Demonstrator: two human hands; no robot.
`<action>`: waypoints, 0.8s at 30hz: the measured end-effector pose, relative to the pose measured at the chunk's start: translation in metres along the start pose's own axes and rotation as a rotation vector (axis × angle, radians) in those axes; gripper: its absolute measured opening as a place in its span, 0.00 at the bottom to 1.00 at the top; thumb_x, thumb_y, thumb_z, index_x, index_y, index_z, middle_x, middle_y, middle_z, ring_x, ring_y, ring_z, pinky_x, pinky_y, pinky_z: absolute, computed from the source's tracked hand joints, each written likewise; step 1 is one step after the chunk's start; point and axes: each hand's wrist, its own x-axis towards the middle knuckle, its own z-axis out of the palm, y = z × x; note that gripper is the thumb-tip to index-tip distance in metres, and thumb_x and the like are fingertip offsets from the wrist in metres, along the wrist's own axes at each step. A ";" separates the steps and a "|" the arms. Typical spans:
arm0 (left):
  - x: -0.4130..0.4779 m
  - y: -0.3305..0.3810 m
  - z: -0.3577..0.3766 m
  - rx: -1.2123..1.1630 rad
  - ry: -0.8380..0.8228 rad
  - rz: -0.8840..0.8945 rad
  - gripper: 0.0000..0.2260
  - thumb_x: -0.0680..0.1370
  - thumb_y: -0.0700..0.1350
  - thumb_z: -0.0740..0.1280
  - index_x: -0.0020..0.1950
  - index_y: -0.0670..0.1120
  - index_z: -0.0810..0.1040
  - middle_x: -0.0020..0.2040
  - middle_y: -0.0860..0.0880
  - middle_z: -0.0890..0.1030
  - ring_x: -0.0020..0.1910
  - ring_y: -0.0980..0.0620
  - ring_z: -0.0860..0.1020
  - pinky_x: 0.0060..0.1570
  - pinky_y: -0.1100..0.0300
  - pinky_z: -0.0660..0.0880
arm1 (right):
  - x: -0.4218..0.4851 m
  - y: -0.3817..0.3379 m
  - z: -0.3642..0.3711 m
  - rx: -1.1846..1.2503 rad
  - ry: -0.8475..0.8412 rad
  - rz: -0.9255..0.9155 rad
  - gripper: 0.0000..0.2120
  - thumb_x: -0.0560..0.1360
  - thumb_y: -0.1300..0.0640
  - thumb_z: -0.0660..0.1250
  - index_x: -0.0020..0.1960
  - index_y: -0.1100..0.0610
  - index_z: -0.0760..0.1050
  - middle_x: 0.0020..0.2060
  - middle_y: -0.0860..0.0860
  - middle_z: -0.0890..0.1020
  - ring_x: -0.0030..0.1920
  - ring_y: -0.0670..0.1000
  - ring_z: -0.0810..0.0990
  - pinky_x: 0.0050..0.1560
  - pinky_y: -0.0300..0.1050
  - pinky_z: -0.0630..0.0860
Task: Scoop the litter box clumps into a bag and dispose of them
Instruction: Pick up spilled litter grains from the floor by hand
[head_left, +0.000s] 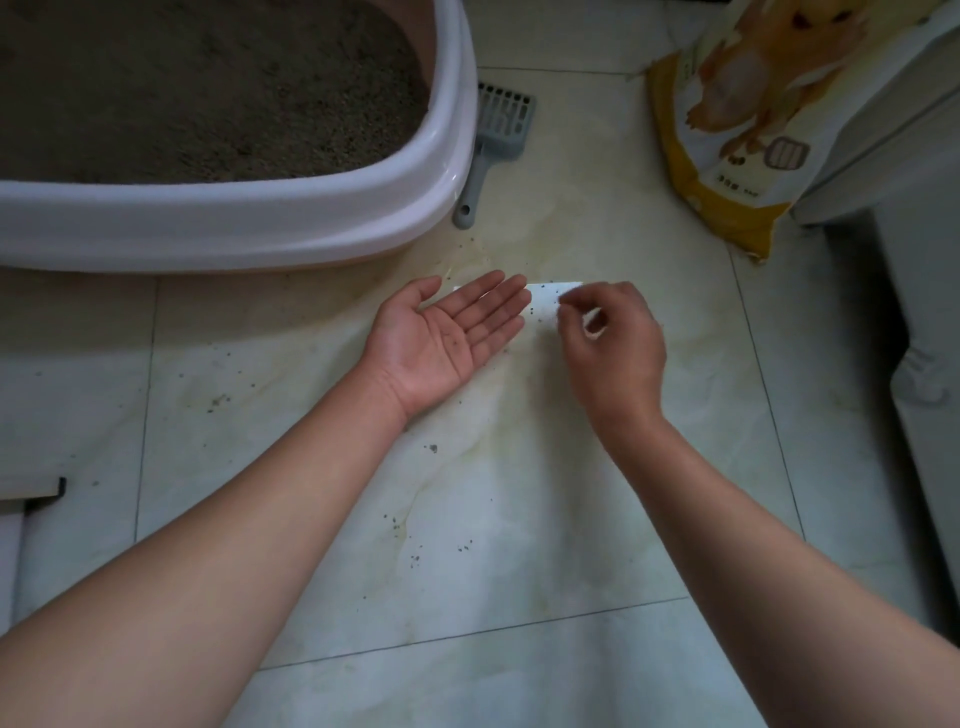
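- My left hand (447, 338) lies palm up on the floor (519, 519), fingers spread flat and straight, with a few dark specks on the palm.
- My right hand (610, 343) is curled, thumb and forefinger pressed together over the right end of a white sheet (545, 299). Whether they nip the sheet or a grain on it, I cannot tell.
- The sheet lies flat on the floor just beyond my left fingertips and carries several grains.
- The litter box (234, 218) sits well up and left, its litter (208, 93) looking level. The scoop (498, 135) lies untouched on the floor, close against the box's right wall.
- A yellow litter sack (727, 130) leans at upper right. I see no waste bag.
- Loose grains (415, 558) dot the tiles between my forearms.
- I judge the step in hand to be tidying stray grains, with the scooping itself yet to be done.
- To do it well, I would keep the sheet level, gather its edges upward so nothing rolls off, and hold the open palm close beneath as a catch.
- Pinching single grains is slow. Sweeping them onto the sheet should serve better.
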 end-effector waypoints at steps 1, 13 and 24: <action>0.000 0.001 -0.001 -0.001 -0.007 0.000 0.25 0.82 0.51 0.52 0.70 0.35 0.72 0.67 0.35 0.77 0.66 0.37 0.77 0.69 0.44 0.71 | -0.001 0.011 -0.002 -0.056 -0.038 0.045 0.04 0.74 0.54 0.69 0.49 0.49 0.80 0.45 0.44 0.79 0.45 0.47 0.78 0.44 0.37 0.70; -0.001 0.001 0.005 -0.008 -0.016 0.036 0.25 0.82 0.51 0.53 0.68 0.34 0.74 0.66 0.35 0.78 0.65 0.37 0.77 0.69 0.45 0.70 | 0.001 0.021 0.004 -0.226 -0.141 0.052 0.04 0.75 0.55 0.66 0.43 0.51 0.78 0.40 0.44 0.74 0.43 0.49 0.75 0.41 0.45 0.72; -0.005 0.003 0.004 -0.014 -0.011 0.029 0.26 0.82 0.53 0.53 0.68 0.34 0.74 0.65 0.35 0.78 0.65 0.37 0.77 0.70 0.45 0.69 | -0.005 0.027 -0.005 -0.257 -0.225 -0.098 0.02 0.74 0.55 0.68 0.44 0.52 0.76 0.39 0.46 0.74 0.42 0.49 0.72 0.40 0.45 0.70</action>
